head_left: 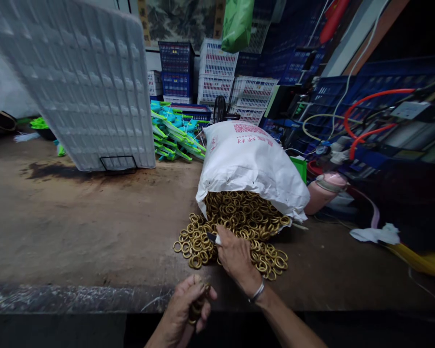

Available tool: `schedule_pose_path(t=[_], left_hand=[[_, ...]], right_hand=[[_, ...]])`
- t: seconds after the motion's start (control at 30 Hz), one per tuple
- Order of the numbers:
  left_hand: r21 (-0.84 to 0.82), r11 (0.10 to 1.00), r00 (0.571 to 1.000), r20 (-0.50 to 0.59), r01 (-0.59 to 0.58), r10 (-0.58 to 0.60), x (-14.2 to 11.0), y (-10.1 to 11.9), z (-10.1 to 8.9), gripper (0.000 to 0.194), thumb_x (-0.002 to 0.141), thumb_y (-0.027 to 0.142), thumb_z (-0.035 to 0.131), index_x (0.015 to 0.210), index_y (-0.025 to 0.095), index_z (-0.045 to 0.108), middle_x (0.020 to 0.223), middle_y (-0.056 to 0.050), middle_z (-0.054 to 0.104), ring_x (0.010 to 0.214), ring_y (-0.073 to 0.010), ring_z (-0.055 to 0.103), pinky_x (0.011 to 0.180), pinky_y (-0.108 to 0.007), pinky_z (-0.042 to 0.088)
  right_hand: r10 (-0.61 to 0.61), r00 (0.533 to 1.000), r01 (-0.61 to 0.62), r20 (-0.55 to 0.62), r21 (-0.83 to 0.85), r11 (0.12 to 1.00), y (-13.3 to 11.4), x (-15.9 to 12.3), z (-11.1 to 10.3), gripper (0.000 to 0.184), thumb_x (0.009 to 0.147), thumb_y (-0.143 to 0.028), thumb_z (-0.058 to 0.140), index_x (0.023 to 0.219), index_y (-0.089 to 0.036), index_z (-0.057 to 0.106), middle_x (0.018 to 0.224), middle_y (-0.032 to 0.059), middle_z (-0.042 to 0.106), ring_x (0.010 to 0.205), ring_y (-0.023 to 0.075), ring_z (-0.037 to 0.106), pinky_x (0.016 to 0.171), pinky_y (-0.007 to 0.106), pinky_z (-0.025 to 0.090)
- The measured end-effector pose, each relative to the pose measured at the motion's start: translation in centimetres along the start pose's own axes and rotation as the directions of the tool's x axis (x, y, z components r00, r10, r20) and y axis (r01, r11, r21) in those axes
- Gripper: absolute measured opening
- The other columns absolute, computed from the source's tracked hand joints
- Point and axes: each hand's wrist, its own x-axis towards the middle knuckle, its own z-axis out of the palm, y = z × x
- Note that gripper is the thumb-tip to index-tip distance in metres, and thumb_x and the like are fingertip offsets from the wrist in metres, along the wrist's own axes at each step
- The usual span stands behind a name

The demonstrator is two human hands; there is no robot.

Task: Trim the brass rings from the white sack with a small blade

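Hands point(235, 253) at gold-coloured rings point(239, 208)

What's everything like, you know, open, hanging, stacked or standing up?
White sack: lying down, mouth open
Rings: loose, heaped in its mouth and spilled out
Left hand: curled around some rings
Right hand: on the heap
Ribbed panel: standing on edge
Crates: stacked
Green bag: hanging

Before you is a brown tabletop point(76, 232) with a dark stain point(52, 170) at its left. Behind it you can see stacked white crates point(216, 87) and blue crates point(176, 84), and a landscape picture point(181, 21) on the pale wall point(152, 60). The light around you is rather dim.
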Motion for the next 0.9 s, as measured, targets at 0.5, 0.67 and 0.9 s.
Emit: schedule_pose_path(t=[0.5, 0.67, 0.9], left_hand=[[-0.276, 0.960, 0.997, -0.044, 0.054, -0.068, 0.9, 1.0, -0.9, 0.017, 0.071, 0.025, 0.063, 0.076, 0.016, 0.049, 0.070, 0.000, 0.053, 0.052, -0.0064, 0.048, 0.039, -0.015, 0.026], [-0.208, 0.978, 0.990, -0.136, -0.004, -0.025, 1.4, 1.1, -0.4, 0.022, 0.067, 0.025, 0.065, 0.080, 0.018, 0.048, 0.065, 0.004, 0.051, 0.049, -0.0048, 0.046, 0.038, -0.014, 0.021], [0.070, 0.995, 0.971, -0.225, -0.065, 0.079, 1.7, 0.2, 0.2, 0.031, 0.071, 0.042, 0.062, 0.089, 0.019, 0.053, 0.059, 0.007, 0.048, 0.043, -0.0035, 0.042, 0.036, -0.013, 0.018]], right_hand=[[0.013, 1.000, -0.009, -0.012, 0.306, 0.952, 0.6, 0.2, 1.3, 0.020, 0.075, -0.009, 0.041, 0.088, -0.021, 0.052, 0.066, -0.0010, 0.060, 0.060, 0.0140, 0.056, 0.055, 0.024, 0.028], [-0.011, 0.999, -0.014, 0.035, 0.657, 0.754, 0.2, -2.1, 0.9, 0.011, 0.083, -0.024, 0.037, 0.081, -0.021, 0.048, 0.067, -0.0025, 0.053, 0.058, 0.0117, 0.050, 0.055, 0.021, 0.036], [-0.059, 0.989, -0.068, 0.133, 0.780, 0.623, -0.5, -4.2, 0.9, 0.010, 0.080, -0.024, 0.041, 0.075, -0.020, 0.047, 0.062, -0.0050, 0.043, 0.057, 0.0099, 0.041, 0.053, 0.020, 0.034]])
